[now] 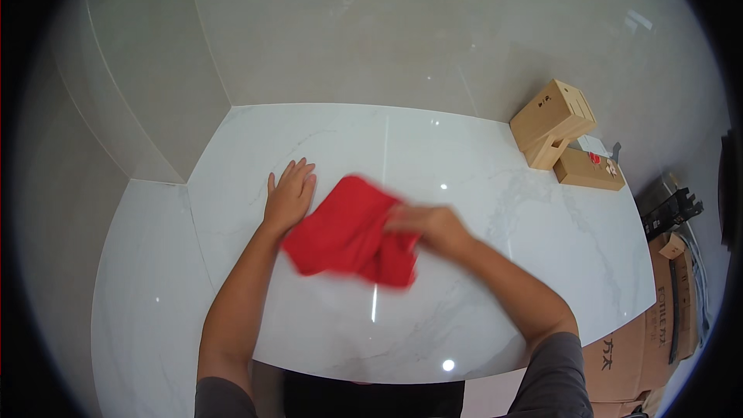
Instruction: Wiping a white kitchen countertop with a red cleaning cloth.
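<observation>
A crumpled red cloth (348,232) lies over the middle of a white marble-patterned countertop (325,325). My right hand (435,226) grips the cloth at its right side; hand and cloth edge are blurred. To the left of the cloth, my left hand (290,197) rests palm down on the countertop with its fingers apart. It holds nothing, and its wrist is close beside the cloth's left edge.
At the back right stands a wooden knife block (551,116), with a long cardboard box (589,169) beside it. Tiled walls (348,46) border the countertop at the back and left. Large cardboard boxes (627,348) and a black object (670,212) are beyond its right edge.
</observation>
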{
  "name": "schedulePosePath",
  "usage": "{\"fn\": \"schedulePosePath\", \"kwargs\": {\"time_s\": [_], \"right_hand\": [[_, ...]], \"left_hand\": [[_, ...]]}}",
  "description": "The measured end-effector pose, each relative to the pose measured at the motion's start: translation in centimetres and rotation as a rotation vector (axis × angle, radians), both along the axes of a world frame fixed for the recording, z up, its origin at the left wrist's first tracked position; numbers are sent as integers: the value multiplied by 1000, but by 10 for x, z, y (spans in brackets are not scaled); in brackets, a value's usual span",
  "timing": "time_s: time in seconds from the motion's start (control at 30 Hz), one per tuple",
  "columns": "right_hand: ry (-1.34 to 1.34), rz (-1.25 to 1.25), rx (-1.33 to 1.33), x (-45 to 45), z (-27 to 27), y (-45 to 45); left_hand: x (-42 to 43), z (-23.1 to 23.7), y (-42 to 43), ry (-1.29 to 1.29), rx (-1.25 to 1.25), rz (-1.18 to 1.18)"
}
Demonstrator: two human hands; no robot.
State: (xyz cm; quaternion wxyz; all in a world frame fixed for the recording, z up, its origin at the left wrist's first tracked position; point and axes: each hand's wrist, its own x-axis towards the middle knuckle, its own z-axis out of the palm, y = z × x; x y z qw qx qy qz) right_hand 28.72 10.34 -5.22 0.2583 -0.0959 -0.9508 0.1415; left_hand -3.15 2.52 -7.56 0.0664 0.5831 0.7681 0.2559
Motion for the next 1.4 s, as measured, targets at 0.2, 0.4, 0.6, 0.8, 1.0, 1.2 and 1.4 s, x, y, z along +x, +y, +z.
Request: {"fn": "schedulePosePath", "kwargs": {"time_s": [0.2,0.4,0.6,0.8,1.0,1.2,1.4], "right_hand": [[79,-742,66,41,6,67],[7,-387,84,10,0,16],[0,334,26,-14,5,-68],[81,-197,161,7,-3,20],[88,-753,273,18,-17,41],[-49,97,101,-13,13,-43],[-52,260,-124,-10,16,-48]], "left_hand": [[8,4,0,30,-20,5],[4,1,-1,-2,-12,25],[-16,-1,11,-584,190,86],[-8,3,5,-770,299,99],[-4,6,5,-425,197,91],[1,11,-2,-510,436,30],[21,31,-9,-347,688,-267]]}}
